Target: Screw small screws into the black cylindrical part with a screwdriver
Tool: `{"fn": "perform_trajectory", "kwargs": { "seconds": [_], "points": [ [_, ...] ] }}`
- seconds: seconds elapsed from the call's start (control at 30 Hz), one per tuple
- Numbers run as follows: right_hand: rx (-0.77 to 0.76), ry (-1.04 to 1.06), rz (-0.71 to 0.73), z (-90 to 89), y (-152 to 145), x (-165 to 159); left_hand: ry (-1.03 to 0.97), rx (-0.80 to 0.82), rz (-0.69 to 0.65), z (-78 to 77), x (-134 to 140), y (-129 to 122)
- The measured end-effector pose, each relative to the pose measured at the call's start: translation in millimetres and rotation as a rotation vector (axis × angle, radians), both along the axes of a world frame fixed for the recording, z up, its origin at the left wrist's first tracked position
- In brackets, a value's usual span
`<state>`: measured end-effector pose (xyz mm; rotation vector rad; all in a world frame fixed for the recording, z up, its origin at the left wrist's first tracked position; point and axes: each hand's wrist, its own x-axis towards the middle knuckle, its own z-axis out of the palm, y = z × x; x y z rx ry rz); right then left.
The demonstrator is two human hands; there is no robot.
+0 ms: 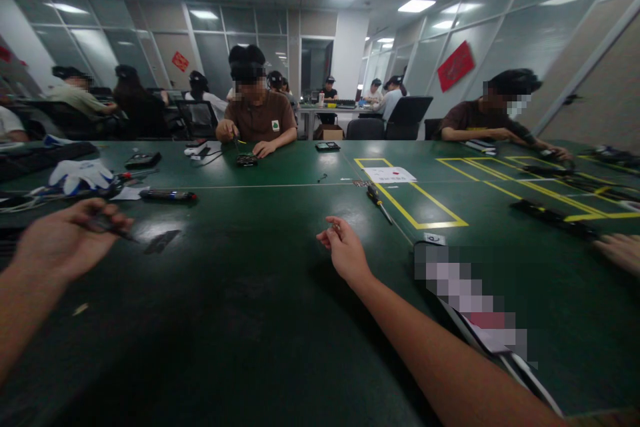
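Note:
My left hand (70, 240) is closed above the green table (260, 347) at the left, its fingers around a thin dark pointed tool (120, 232) whose kind is unclear. Just right of its tip, a dark flat patch (161, 241) lies on the table top. Over the middle of the table, my right hand (345, 252) has its thumb and fingers curled together. Whatever they may pinch is too small to make out. A screwdriver (380, 203) with a black and yellow handle lies beyond that hand, to its right.
White and blue gloves (81, 177) and a dark pen-shaped tool (167, 195) lie at the left. A long pouch-like item (450, 310) lies beside my right forearm. Yellow tape (440, 224) and a paper sheet (393, 175) are farther off. Co-workers sit opposite; another person's hand (620, 252) shows at right.

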<state>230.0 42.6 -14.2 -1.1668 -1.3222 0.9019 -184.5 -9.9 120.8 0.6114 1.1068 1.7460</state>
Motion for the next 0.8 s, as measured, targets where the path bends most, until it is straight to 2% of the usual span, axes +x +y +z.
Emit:
{"fn": "perform_trajectory", "kwargs": {
  "seconds": [0.07, 0.2, 0.3, 0.37, 0.5, 0.63, 0.7, 0.8],
  "points": [
    [0.019, 0.007, -0.021, 7.6, -4, 1, -0.036, 0.014, -0.091, -16.6, 31, 6],
    [0.047, -0.066, -0.015, 29.3, -18, 2, -0.041, -0.018, -0.369, -42.2, 128, 14],
    [0.137, -0.227, -0.071, 45.4, -30, 3, 0.213, -0.023, -0.456, -63.4, 190, 14],
    [0.206, -0.259, -0.099, 53.3, -38, 3, 0.475, 0.021, -0.502, -79.9, 214, 11],
    [0.268, -0.108, -0.121, 61.3, -49, -2, 0.803, 0.184, -0.482, -106.3, 229, 1],
    [0.312, 0.093, -0.044, 60.8, -57, -8, 0.959, 0.296, -0.442, -116.9, 222, -5],
    [0.339, 0.088, -0.024, 58.3, -60, -10, 0.989, 0.364, -0.39, -119.4, 219, -4],
    [0.406, -0.037, -0.038, 54.8, -64, -10, 1.023, 0.387, -0.342, -122.0, 215, -2]
  ]
}}
